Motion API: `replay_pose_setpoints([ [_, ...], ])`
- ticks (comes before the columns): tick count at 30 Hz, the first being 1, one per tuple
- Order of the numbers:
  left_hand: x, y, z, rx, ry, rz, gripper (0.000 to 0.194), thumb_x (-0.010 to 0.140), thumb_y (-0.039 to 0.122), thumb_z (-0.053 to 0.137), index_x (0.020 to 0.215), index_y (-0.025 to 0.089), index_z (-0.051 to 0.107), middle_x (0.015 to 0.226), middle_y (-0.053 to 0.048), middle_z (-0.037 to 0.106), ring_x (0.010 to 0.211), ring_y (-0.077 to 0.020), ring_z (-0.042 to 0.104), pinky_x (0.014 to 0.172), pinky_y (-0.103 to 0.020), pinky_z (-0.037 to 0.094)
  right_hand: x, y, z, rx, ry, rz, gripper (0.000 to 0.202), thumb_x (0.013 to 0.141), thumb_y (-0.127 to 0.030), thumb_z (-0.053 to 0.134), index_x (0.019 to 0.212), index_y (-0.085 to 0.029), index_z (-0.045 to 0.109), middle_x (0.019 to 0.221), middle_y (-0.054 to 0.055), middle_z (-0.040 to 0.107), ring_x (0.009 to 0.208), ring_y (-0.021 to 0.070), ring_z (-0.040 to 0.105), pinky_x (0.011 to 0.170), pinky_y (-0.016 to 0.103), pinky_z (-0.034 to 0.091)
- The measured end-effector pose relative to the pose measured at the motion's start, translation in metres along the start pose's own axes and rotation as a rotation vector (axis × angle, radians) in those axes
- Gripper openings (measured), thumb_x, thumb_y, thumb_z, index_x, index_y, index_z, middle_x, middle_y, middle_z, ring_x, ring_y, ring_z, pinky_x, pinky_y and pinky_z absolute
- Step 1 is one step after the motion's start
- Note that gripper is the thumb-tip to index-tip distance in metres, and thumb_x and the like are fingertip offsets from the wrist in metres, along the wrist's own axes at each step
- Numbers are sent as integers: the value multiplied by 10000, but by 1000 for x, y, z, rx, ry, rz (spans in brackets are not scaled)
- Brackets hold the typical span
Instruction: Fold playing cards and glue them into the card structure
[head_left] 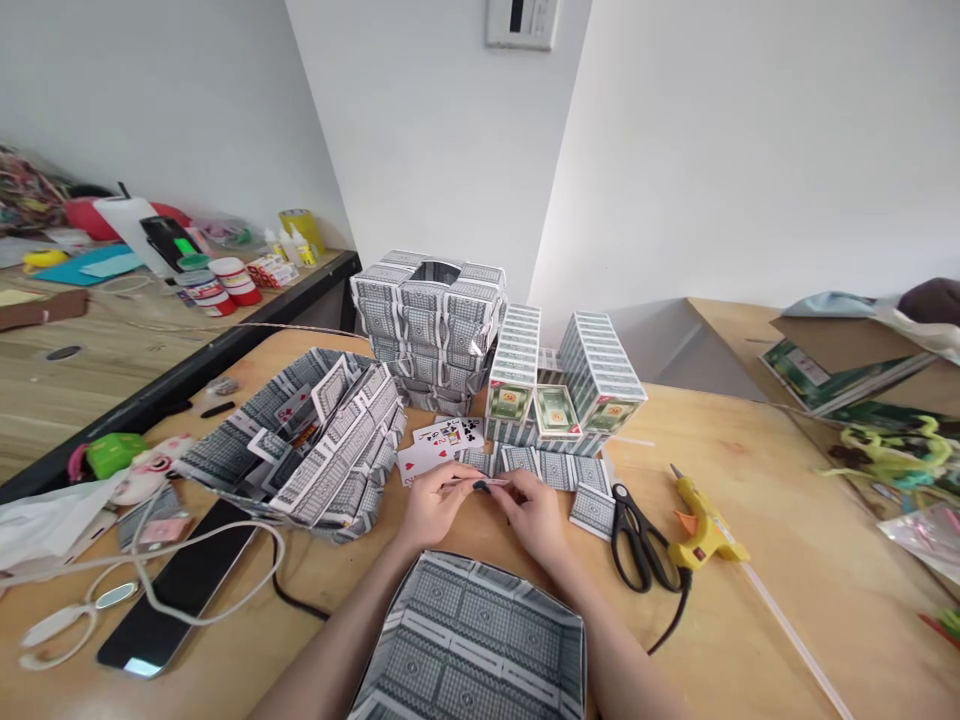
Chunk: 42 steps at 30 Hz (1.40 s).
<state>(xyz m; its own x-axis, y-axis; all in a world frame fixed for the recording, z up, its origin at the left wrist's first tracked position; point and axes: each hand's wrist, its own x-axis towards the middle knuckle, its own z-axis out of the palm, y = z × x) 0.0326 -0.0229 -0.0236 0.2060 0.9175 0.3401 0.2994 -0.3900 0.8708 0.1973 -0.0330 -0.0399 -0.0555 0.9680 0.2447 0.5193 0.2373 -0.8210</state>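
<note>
My left hand (437,506) and my right hand (534,508) meet at the middle of the table, fingers pinched on a playing card (491,482) seen nearly edge-on between them. Just in front of my body, between my forearms, is a box form made of patterned cards (472,630). Beyond my hands lie face-up cards (424,459) and a row of face-down cards (556,468). One more face-down card (592,510) rests right of my right hand, beside the black scissors (637,540).
A yellow glue gun (705,530) lies at the right. Card boxes (592,360) and a tall card-covered box (431,320) stand behind. An open card basket (337,450) sits left, near a phone (176,590), white cable (225,530) and black cord (292,598).
</note>
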Motion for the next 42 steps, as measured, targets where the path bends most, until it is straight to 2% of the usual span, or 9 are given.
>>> replay_pose_setpoints([
  [3, 0, -3, -2, 158, 145, 11, 247, 859, 221, 368, 946, 181, 596, 975, -79, 630, 929, -173, 580, 802, -318, 492, 0, -1, -1, -107, 24, -15, 309, 798, -395, 472, 596, -172, 548, 543, 5, 531, 505, 119, 471, 481, 212, 348],
  [6, 1, -8, -5, 367, 316, 21, 272, 830, 157, 375, 1045, 176, 540, 1045, -91, 597, 1012, -203, 533, 891, -383, 433, 0, 0, -1, -128, 50, 45, 366, 814, -421, 426, 545, -178, 477, 479, -15, 472, 447, 106, 416, 434, 209, 292],
  [10, 0, -16, -3, 570, 259, 6, 486, 709, 96, 489, 1188, 149, 427, 1189, -130, 508, 1145, -268, 435, 960, -456, 365, 0, 1, 0, -101, 71, 76, 391, 829, -442, 378, 536, -188, 426, 463, -30, 424, 434, 104, 391, 426, 211, 269],
  [14, 0, -24, 0, 665, 198, -46, 578, 711, 168, 542, 1254, 119, 349, 1251, -169, 450, 1187, -309, 390, 956, -497, 359, 1, 0, 0, -86, 60, 79, 370, 823, -427, 390, 538, -191, 401, 461, -34, 413, 432, 102, 389, 427, 209, 262],
  [21, 1, -29, -1, 660, 174, -68, 349, 816, 219, 450, 1160, 158, 457, 1212, -132, 500, 1147, -271, 441, 934, -457, 391, 0, 1, 0, -25, 41, 120, 340, 829, -413, 387, 569, -195, 414, 476, -17, 469, 443, 114, 426, 434, 215, 285],
  [28, 2, -18, -1, 543, 285, -105, 407, 812, 242, 475, 1204, 161, 402, 1202, -123, 497, 1133, -247, 440, 947, -429, 383, -1, 0, 0, 138, 17, 205, 350, 842, -455, 370, 606, -200, 410, 501, -12, 510, 432, 119, 462, 423, 215, 311],
  [31, 2, -11, -2, 481, 305, -60, 430, 808, 228, 479, 1221, 162, 378, 1216, -126, 478, 1152, -238, 422, 960, -421, 370, -1, 1, 1, 205, 30, 253, 353, 849, -473, 351, 629, -202, 408, 496, -19, 511, 400, 113, 448, 399, 214, 303],
  [38, 3, -2, -4, 403, 314, 43, 452, 783, 217, 516, 1212, 166, 382, 1228, -124, 469, 1169, -236, 411, 976, -427, 349, -1, 1, 0, 235, 65, 243, 363, 838, -483, 383, 607, -203, 405, 415, -49, 440, 379, 108, 429, 402, 215, 314],
  [42, 4, 5, -5, 396, 281, 136, 446, 753, 192, 538, 1181, 172, 413, 1211, -109, 493, 1204, -252, 372, 1012, -470, 291, 0, -3, 0, 376, 31, 287, 354, 828, -502, 391, 648, -199, 426, 397, -53, 459, 349, 110, 447, 385, 216, 327],
])
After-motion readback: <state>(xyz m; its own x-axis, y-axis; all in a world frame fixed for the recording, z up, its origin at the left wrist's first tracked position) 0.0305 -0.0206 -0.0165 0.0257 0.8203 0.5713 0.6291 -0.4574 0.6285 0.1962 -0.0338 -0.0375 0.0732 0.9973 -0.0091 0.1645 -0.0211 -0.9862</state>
